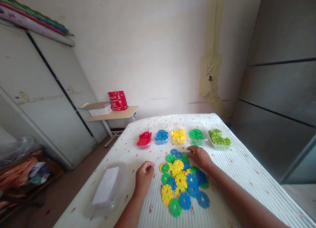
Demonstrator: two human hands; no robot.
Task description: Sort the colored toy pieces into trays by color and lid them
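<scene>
My left hand (144, 176) rests on the white table cover to the left of a loose pile of plastic snowflake discs. Its fingers are curled in, and nothing shows in them. At the pile's far right edge, my right hand (199, 156) reaches over with fingers stretched and slightly apart, close to a green disc (184, 155); contact cannot be made out. The pile mixes yellow discs (181, 180), blue discs (192, 185) and green discs (175, 207), many overlapping. Some are partly hidden beneath others.
Behind the pile stand clear tubs of red pieces (144, 138), blue pieces (161, 135), yellow pieces (178, 135), green pieces (196, 134) and light green pieces (218, 137). A clear box with a white block (106, 185) lies left. A red bag (118, 100) sits on a side table (123, 113).
</scene>
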